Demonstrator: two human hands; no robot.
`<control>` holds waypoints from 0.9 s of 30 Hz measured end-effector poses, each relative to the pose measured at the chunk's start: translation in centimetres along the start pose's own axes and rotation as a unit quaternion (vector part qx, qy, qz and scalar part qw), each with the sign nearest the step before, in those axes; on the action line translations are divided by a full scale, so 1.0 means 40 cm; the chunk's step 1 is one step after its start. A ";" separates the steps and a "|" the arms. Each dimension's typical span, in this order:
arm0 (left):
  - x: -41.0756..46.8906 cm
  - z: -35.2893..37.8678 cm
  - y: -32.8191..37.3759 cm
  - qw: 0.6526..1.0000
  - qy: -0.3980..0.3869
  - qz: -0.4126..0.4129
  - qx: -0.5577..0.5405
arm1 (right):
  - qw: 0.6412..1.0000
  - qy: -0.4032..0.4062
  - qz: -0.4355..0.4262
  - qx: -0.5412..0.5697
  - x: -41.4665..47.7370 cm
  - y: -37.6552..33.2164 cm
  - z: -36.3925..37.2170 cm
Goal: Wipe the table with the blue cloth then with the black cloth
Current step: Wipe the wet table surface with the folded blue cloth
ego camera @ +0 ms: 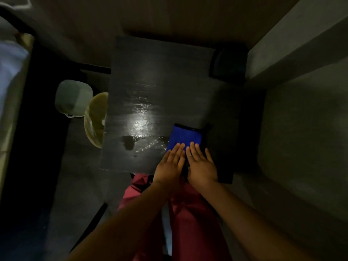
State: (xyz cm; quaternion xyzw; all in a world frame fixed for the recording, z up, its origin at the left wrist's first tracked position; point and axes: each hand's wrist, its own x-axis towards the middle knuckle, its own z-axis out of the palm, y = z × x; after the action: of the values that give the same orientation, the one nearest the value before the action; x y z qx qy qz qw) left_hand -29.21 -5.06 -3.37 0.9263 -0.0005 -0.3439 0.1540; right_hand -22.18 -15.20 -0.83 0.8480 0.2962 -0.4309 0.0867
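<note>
A folded blue cloth (185, 137) lies flat on the dark table (150, 87), near its front right corner. My left hand (170, 166) and my right hand (201, 166) rest side by side, palms down, fingers spread over the cloth's near edge. Beneath and to the right of the blue cloth lies a dark cloth (219, 159), hard to tell from the tabletop in the dim light. A wet patch (130, 142) and streaks glisten on the table left of the blue cloth.
Left of the table stand a pale green plastic container (73, 100) and a yellowish round bowl (95, 119) on the floor. A dark box-like object (228, 63) sits at the table's far right corner. A grey wall (301, 91) rises on the right.
</note>
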 end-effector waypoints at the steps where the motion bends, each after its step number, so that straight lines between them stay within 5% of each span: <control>1: -0.005 0.002 -0.009 1.000 -0.001 -0.004 0.001 | 1.000 -0.001 -0.002 0.000 0.002 -0.012 -0.001; 27: -0.170 -0.071 -0.608 0.997 0.032 -0.045 0.057 | 0.996 0.027 0.030 0.083 0.239 -0.634 -0.130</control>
State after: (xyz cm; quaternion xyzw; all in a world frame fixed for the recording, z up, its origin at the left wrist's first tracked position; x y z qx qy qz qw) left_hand -35.13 19.65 -3.96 0.9432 0.0267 -0.3200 0.0848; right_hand -28.96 11.49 -2.36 0.8721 0.2362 -0.4279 0.0209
